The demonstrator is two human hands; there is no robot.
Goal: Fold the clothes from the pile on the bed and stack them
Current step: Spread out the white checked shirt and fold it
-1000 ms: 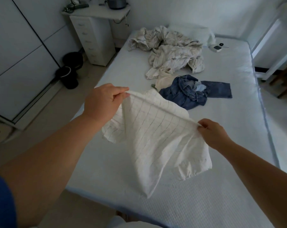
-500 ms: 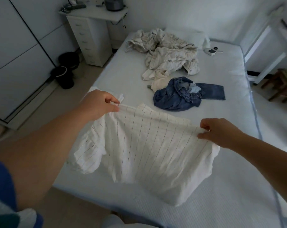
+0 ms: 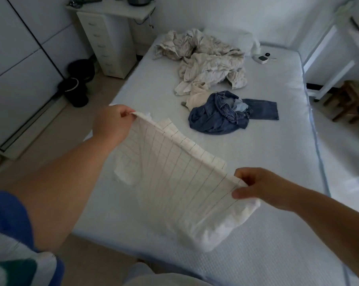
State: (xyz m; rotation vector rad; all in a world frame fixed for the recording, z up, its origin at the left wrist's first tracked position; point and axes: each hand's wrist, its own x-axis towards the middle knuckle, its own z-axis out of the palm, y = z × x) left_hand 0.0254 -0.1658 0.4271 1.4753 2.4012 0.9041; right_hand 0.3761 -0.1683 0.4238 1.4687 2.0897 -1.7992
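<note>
Shirt (image 3: 174,182), white and striped, above the bed (image 3: 277,254), top edge in left grip (image 3: 112,126) and right grip (image 3: 261,188).

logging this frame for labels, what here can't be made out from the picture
Head view only:
- White checked garment: its type is unclear; the lower part is bunched and the cloth covers the bed under it.
- Denim heap: crumpled, so the number of pieces is unclear.
- Cream pile: tangled, items not separable.
- Small white device: too small to identify.
- Left hand, right hand: fingertips partly hidden in cloth.
</note>
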